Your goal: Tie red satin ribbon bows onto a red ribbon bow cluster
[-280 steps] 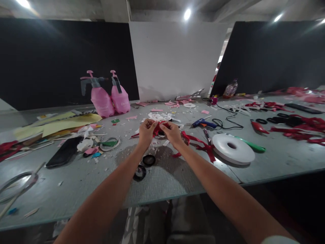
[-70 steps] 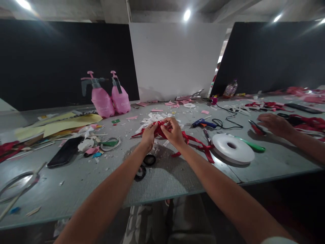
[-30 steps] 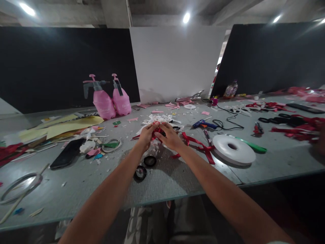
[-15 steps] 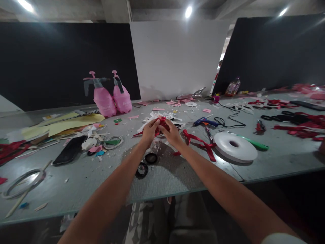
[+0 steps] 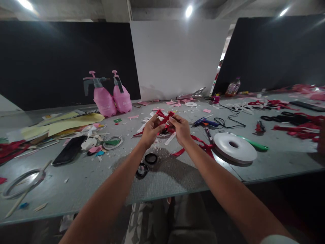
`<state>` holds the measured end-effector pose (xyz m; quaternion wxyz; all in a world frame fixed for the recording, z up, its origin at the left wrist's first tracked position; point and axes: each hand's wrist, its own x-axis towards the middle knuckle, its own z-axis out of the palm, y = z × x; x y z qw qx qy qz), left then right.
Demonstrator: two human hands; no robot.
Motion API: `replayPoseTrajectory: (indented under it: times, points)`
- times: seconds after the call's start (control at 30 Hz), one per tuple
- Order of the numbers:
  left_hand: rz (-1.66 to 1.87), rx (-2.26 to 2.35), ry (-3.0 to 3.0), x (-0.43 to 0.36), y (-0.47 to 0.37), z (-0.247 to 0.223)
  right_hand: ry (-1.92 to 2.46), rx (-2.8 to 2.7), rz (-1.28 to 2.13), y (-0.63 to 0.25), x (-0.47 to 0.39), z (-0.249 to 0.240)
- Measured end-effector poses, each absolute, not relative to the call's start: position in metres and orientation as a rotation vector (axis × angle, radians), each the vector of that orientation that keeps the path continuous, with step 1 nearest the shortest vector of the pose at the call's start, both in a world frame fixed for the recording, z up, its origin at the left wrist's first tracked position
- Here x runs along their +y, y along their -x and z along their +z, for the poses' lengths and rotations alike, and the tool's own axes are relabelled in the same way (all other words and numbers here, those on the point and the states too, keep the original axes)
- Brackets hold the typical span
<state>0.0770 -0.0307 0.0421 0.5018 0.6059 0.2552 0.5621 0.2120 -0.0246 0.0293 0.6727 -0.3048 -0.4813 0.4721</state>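
Between my two hands a red ribbon is held up over the middle of the table, folded into what looks like a bow. My left hand pinches its left side with thumb and fingers. On the other side, my right hand grips the ribbon near its right loop. Below and behind my fingers lie white strips and more red ribbon, partly hidden. Another red ribbon length trails on the table right of my right wrist. Two black rings rest on the table between my forearms.
A blue glue gun with a black cord and a white ribbon spool lie to the right. Two pink spray bottles stand at the back left. A black phone and paper scraps lie left. Red ribbons pile far right.
My hands have moved apart, my right hand shifting rightward, and the red ribbon now shows stretched between them with loops at its top. The things on the table stay put.
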Motion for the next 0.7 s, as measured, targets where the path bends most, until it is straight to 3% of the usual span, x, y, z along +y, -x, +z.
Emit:
replayPoseTrajectory:
  times: [0.27,0.53,0.7]
  points:
    - [1.459,0.674,-1.522,-0.075,-0.084,0.070,0.504,-1.238,1.088,-0.221,-0.080,0.058]
    - [1.457,0.649,-1.435,-0.129,-0.088,0.069,0.695,-1.174,0.932,-0.224,-0.122,0.057]
    - [1.502,0.514,-1.198,-0.167,-0.083,0.065,0.461,-0.938,1.160,-0.213,-0.153,0.047]
